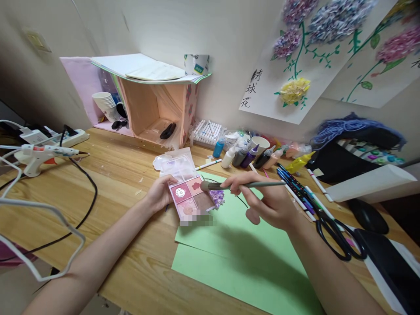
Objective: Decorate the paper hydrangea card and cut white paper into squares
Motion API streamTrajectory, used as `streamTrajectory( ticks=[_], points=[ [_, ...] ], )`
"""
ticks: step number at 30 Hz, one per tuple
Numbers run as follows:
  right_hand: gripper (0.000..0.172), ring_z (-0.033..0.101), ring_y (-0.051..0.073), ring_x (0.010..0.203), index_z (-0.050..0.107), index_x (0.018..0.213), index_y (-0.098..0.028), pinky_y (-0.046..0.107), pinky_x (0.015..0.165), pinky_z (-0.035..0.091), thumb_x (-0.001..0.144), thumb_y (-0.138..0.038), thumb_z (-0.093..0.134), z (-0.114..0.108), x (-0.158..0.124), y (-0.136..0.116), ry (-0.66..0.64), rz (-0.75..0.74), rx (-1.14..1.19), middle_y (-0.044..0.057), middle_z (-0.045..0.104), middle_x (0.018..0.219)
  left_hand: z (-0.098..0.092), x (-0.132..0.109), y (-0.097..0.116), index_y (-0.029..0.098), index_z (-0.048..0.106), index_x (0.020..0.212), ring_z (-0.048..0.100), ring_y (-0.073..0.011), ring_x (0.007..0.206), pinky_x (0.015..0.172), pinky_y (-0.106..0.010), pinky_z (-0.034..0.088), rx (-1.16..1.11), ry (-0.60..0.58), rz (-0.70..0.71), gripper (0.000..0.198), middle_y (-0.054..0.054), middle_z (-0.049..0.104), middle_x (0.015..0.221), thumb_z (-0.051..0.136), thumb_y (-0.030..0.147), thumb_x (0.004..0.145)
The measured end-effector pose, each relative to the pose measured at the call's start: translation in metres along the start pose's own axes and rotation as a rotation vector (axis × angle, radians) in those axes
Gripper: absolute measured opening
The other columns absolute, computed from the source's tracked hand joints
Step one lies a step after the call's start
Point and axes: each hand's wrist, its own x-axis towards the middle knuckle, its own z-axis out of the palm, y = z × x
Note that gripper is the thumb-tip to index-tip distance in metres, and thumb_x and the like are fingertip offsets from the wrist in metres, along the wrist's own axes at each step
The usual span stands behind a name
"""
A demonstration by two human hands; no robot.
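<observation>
A glue gun (42, 155), squeeze bottles (250, 157) and flower pictures (315, 65) mark a craft desk (147, 262), probably at home.

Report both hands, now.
Left hand: closed, holding the palette at its edge.
Right hand: closed, holding the brush.

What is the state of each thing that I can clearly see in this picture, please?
Makeup palette: open, held
Left hand: closed on the makeup palette
Brush: held, tip at the makeup palette, contact unclear
Right hand: gripping the brush
Green paper: lying flat
Scissors: laid down, not held
Paper cups: nested together
Blue bottle: upright
Yellow bottle: tilted
Glue gun: set down, not held
</observation>
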Motion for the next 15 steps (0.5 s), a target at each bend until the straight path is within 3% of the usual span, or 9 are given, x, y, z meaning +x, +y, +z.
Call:
streamTrajectory(
  ticks=[11,15],
  points=[
    [0.019,0.063,0.016,0.083,0.055,0.097,-0.02,0.029,0.072,0.053,0.086,-0.011,0.043,0.013,0.001,-0.012,-0.061,-0.074,0.037,0.007,0.067,0.092,0.001,-0.001,-0.003,0.0,0.063,0.104,0.066,-0.0271,0.088,0.084,-0.037,0.049,0.034,0.021,-0.019,0.041,-0.018,0.068,0.101,0.046,0.012,0.069],
    [0.016,0.064,0.017,0.085,0.056,0.096,-0.021,0.032,0.072,0.053,0.089,-0.016,0.043,0.007,-0.001,-0.012,0.029,-0.012,0.059,0.006,0.067,0.096,0.002,-0.001,-0.003,-0.001,0.06,0.109,0.065,-0.0274,0.092,0.086,-0.038,0.049,0.002,-0.012,-0.025,0.044,-0.018,0.067,0.104,0.045,0.012,0.07]
  ],
)
